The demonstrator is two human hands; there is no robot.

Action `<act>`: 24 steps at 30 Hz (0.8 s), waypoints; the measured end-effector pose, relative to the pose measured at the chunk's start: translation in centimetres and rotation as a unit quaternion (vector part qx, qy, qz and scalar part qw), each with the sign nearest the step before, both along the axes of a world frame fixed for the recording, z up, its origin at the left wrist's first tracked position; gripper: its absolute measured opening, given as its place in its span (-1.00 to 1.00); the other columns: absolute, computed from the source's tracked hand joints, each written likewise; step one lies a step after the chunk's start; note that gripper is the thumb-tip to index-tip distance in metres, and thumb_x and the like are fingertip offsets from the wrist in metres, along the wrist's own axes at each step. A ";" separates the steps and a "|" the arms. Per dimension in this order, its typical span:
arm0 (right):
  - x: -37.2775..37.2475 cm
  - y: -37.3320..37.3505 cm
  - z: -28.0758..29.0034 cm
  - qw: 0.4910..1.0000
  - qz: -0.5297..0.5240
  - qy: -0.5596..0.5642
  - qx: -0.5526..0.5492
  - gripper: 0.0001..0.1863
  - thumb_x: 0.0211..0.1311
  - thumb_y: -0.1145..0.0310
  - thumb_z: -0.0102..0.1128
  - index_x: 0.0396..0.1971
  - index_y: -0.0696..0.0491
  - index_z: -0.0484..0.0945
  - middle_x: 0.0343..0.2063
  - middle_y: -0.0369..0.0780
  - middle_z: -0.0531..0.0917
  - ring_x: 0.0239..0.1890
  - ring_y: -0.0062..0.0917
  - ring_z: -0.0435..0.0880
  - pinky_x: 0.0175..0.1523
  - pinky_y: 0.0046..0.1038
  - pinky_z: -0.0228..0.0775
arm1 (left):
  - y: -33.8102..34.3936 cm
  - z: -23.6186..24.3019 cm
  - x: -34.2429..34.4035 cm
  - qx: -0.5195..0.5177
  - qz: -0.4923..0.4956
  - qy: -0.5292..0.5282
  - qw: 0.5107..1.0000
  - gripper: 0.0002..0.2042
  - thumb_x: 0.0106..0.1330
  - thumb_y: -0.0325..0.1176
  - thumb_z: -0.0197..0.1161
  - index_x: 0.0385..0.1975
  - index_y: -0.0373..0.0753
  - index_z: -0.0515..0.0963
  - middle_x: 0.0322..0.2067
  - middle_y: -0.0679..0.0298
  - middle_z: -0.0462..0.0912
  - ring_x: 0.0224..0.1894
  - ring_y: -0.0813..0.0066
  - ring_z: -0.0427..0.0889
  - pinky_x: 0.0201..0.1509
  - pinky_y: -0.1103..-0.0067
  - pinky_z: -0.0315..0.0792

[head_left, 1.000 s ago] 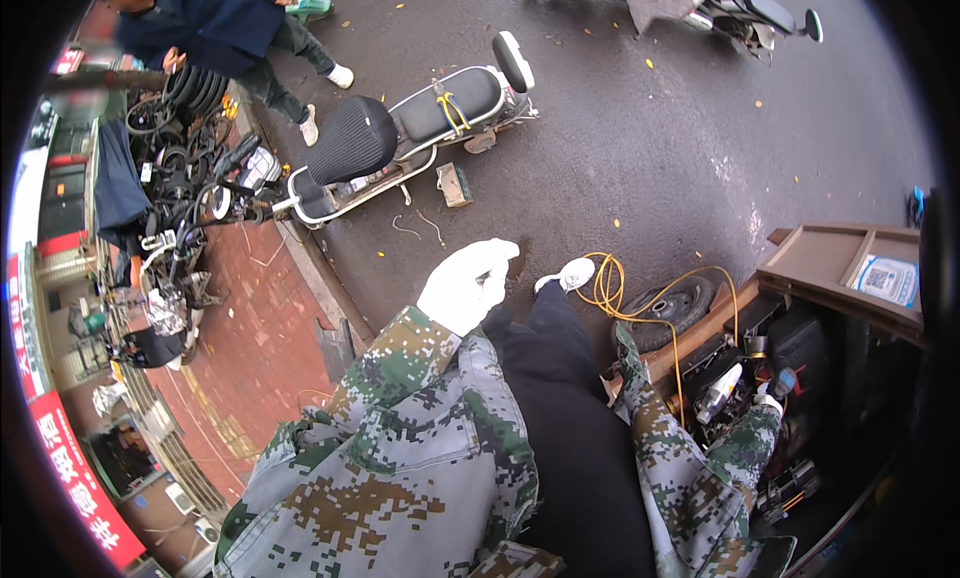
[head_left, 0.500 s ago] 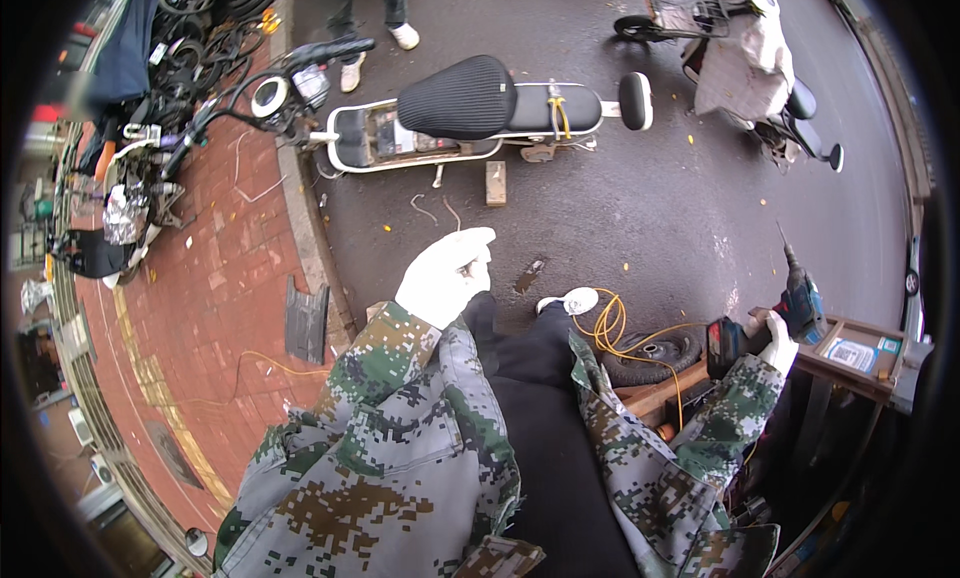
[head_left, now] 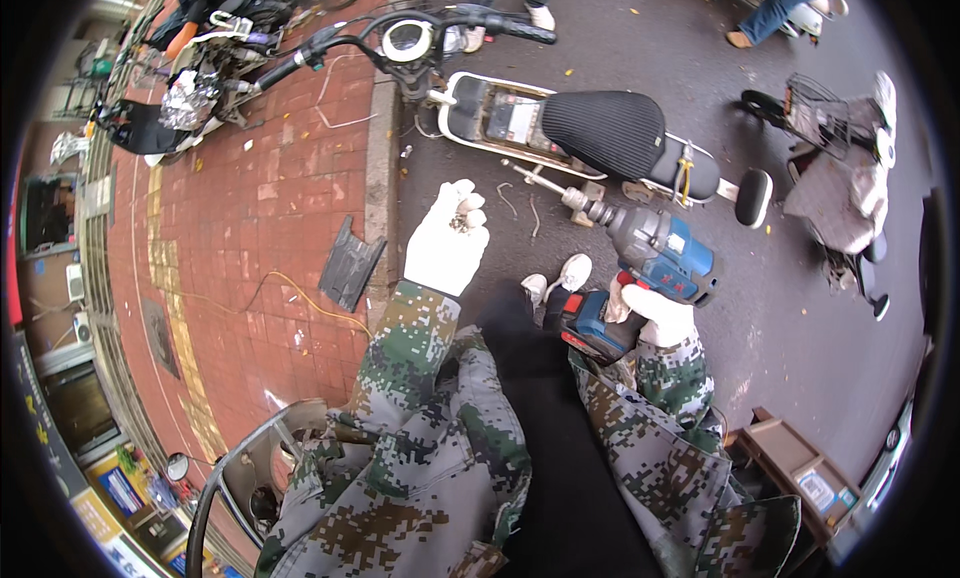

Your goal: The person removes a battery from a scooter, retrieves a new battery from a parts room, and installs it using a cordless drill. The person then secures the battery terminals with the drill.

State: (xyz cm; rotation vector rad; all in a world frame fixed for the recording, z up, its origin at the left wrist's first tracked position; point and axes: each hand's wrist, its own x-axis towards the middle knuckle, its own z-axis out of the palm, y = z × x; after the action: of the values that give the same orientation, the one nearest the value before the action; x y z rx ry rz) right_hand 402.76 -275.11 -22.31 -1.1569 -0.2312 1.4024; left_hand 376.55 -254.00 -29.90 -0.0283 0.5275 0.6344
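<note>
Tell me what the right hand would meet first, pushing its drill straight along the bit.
Probably the white-framed scooter, near the front of its footboard: the drill in the right hand points that way, though depth is unclear.

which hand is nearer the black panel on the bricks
Left: the left hand is just right of the black panel; the right hand, gripping a cordless drill, is farther right.

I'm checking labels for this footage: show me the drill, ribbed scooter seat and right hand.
Drill (head_left: 657,248), head view: blue-and-grey body.
Ribbed scooter seat (head_left: 605,134), head view: middle of its black cover.
Right hand (head_left: 662,316), head view: back of the white glove.
</note>
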 end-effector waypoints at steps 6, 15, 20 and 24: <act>-1.0 2.3 0.4 0.992 0.020 -0.010 -0.123 -0.59 0.13 0.58 0.53 0.01 0.21 0.66 -0.28 -0.16 0.77 -0.32 -0.41 0.76 -0.02 -0.32 0.69 | 1.5 0.7 1.2 -0.040 0.048 0.069 0.996 -0.72 0.74 -0.09 0.04 0.06 -0.17 0.51 -0.20 0.37 0.53 -0.22 0.54 0.56 -0.20 0.56 0.50; -3.2 3.4 2.6 0.985 -0.028 -0.009 -0.169 -0.66 0.16 0.54 0.49 -0.05 0.23 0.67 -0.38 -0.18 0.75 -0.42 -0.45 0.72 -0.29 -0.38 0.60 | 4.5 -1.7 3.6 -0.082 -0.039 0.089 0.992 -0.67 0.66 -0.18 0.21 0.14 -0.34 0.59 -0.15 0.24 0.65 -0.23 0.62 0.61 -0.25 0.64 0.55; -7.7 3.7 3.0 0.983 -0.090 0.013 -0.156 -0.67 0.18 0.54 0.45 -0.05 0.22 0.66 -0.37 -0.18 0.75 -0.42 -0.45 0.72 -0.31 -0.41 0.59 | 6.5 -2.0 2.3 -0.041 -0.130 0.113 0.984 -0.69 0.68 -0.24 0.18 0.12 -0.39 0.58 -0.13 0.20 0.66 -0.15 0.58 0.65 -0.10 0.67 0.62; -10.7 3.2 2.4 0.976 -0.160 0.023 -0.146 -0.71 0.20 0.54 0.47 -0.10 0.24 0.65 -0.42 -0.14 0.74 -0.45 -0.39 0.72 -0.31 -0.37 0.59 | 6.6 -3.0 1.9 0.064 -0.180 0.160 0.969 -0.71 0.70 -0.26 0.13 0.12 -0.39 0.58 -0.10 0.20 0.68 -0.07 0.52 0.69 0.04 0.61 0.66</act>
State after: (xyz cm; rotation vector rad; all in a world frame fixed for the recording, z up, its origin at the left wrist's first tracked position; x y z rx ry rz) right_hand 392.06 -271.95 -19.91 -1.3328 0.1960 1.1978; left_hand 378.45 -247.43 -32.95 0.2900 0.7811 0.3153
